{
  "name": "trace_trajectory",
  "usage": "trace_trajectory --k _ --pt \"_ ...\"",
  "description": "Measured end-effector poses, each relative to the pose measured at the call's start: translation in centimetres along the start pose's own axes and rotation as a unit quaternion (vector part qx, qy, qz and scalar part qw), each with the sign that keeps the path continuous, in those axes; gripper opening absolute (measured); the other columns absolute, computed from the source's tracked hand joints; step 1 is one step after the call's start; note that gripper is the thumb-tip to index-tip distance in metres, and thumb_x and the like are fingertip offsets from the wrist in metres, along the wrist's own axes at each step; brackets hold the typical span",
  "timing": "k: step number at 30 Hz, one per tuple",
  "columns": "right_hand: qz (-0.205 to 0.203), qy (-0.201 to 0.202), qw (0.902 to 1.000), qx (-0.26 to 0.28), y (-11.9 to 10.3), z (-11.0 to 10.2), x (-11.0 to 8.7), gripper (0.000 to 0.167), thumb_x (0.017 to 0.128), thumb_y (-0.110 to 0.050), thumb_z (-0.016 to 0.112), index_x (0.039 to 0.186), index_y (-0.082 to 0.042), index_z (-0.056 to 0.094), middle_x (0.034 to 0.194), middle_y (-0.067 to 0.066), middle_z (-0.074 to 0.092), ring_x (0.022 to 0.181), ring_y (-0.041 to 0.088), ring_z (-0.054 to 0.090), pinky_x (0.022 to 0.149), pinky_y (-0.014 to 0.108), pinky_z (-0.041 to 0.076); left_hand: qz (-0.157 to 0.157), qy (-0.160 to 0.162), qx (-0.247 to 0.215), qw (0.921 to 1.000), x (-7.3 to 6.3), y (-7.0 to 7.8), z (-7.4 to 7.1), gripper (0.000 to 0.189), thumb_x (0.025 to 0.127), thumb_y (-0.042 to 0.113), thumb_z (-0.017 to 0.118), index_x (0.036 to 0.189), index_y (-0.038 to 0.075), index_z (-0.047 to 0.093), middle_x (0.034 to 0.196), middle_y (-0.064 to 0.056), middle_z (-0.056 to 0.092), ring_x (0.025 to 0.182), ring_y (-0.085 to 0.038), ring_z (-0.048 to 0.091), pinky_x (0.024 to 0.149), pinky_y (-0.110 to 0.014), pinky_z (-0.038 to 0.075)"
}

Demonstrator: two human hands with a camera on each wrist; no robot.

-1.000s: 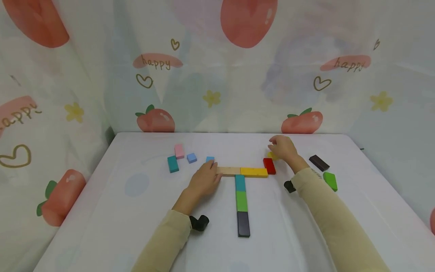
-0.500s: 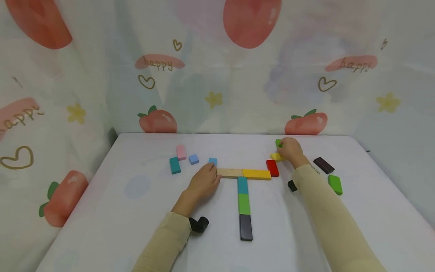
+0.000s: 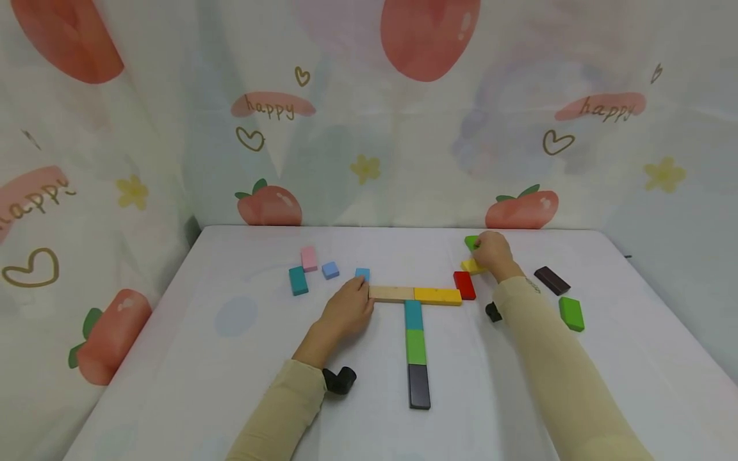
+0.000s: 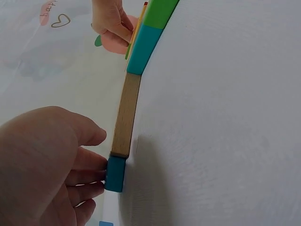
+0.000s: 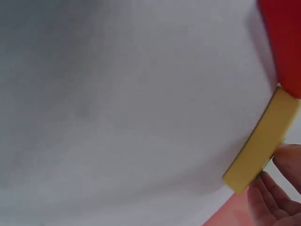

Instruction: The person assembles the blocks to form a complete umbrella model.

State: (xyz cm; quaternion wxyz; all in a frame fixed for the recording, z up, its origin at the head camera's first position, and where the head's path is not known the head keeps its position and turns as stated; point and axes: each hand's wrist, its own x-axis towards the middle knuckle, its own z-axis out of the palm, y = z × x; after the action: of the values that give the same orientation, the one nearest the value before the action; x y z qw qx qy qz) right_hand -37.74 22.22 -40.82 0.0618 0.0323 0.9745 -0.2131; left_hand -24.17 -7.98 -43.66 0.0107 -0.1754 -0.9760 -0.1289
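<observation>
In the head view, my left hand (image 3: 347,308) rests at the left end of a row made of a natural wood block (image 3: 392,294) and a yellow block (image 3: 438,296). Its fingertips touch a blue block (image 4: 115,174) beside the wood one, as the left wrist view shows. At the far right my right hand (image 3: 494,253) pinches a green block (image 3: 471,242), mostly hidden by the fingers, just behind a small yellow block (image 3: 473,266). That yellow block (image 5: 261,141) meets a red block (image 3: 464,285), which stands slanted at the row's right end.
Teal, green and black blocks (image 3: 419,387) form a stem below the row. Pink (image 3: 309,258), teal (image 3: 298,280) and blue (image 3: 330,269) blocks lie loose at left. A dark brown block (image 3: 551,280) and another green block (image 3: 572,314) lie beside the right forearm.
My right hand has lowered from above the small yellow block and brought the green block into view behind it. The left hand stays in place.
</observation>
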Motion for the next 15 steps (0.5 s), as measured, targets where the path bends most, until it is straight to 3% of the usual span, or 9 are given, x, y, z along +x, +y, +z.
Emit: trace_trajectory --k 9,15 --pt "-0.062 -0.046 0.9968 -0.02 -3.1 0.7 0.3 0.036 0.085 0.008 0.052 0.121 0.011 0.051 0.116 0.025 0.049 0.096 0.037 0.043 0.091 0.048 0.041 -0.004 -0.009 0.0 1.0 0.0 0.0 -0.2 0.045 0.097 0.022 0.041 0.131 -0.008 0.045 0.137 -0.018 0.041 0.127 -0.027 0.036 0.104 -0.036 0.03" --pt "-0.09 -0.048 0.9937 -0.046 -5.0 1.5 0.5 0.032 0.088 0.007 0.051 0.12 0.009 0.054 0.117 0.023 0.051 0.096 0.035 0.044 0.092 0.047 0.04 -0.003 -0.005 0.007 1.0 0.1 0.0 -0.2 0.044 0.097 0.022 0.043 0.13 -0.007 0.046 0.136 -0.017 0.042 0.127 -0.026 0.036 0.103 -0.035 0.03"
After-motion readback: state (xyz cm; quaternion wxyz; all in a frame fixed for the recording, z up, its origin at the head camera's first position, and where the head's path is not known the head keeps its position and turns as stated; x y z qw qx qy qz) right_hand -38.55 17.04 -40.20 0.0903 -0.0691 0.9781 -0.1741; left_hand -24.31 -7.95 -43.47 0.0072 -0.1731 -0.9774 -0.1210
